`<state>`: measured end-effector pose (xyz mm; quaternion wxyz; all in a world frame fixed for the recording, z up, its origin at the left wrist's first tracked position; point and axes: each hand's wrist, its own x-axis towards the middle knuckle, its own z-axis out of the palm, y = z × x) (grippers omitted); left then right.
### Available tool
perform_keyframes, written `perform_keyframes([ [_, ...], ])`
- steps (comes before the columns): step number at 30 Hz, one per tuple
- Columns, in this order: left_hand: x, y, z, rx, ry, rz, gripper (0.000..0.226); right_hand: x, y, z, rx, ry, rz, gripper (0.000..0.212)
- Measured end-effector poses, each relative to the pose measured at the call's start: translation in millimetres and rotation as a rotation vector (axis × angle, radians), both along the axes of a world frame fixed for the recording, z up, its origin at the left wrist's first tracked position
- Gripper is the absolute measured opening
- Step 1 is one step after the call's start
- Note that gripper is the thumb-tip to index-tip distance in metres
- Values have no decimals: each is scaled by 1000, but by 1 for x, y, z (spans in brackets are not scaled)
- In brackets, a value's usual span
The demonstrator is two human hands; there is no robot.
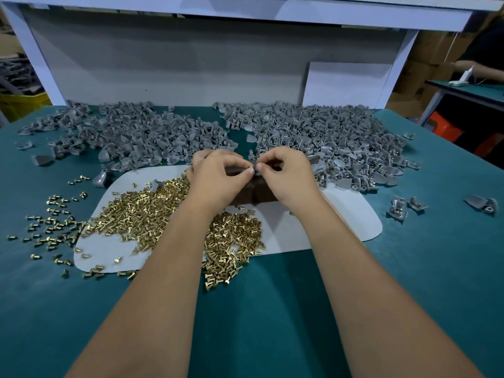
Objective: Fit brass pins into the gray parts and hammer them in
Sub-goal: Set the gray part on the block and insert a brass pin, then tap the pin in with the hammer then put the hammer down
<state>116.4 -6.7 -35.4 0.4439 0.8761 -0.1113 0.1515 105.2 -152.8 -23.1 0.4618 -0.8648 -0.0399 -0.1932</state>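
My left hand (pixel 218 173) and my right hand (pixel 286 173) meet fingertip to fingertip above a dark brown block (pixel 253 192) on the white mat (pixel 327 225). Together they pinch one small gray part (pixel 252 167); most of it is hidden by my fingers, and I cannot tell whether a pin is in it. A heap of brass pins (pixel 152 211) lies on the mat under my left forearm. Two big piles of gray parts sit behind: the left pile (pixel 131 135) and the right pile (pixel 327 140). No hammer is in view.
Loose brass pins (pixel 51 227) are scattered on the green table (pixel 272 309) at the left. A few gray parts (pixel 403 208) lie apart at the right. A white back panel (pixel 191 66) closes the bench. Another person's arm (pixel 480 68) shows at far right.
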Motion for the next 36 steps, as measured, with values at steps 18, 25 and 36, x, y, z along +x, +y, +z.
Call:
perform_keyframes([
  [18,1,-4,-1,-64,-78,-47,30,-6,16,3,-339,-73,-206,20],
  [25,2,-5,4,-59,-43,-79,35,-7,14,13,-251,117,-226,27],
  [36,-9,-11,-2,-58,15,84,8,-22,4,25,-163,164,-72,19],
])
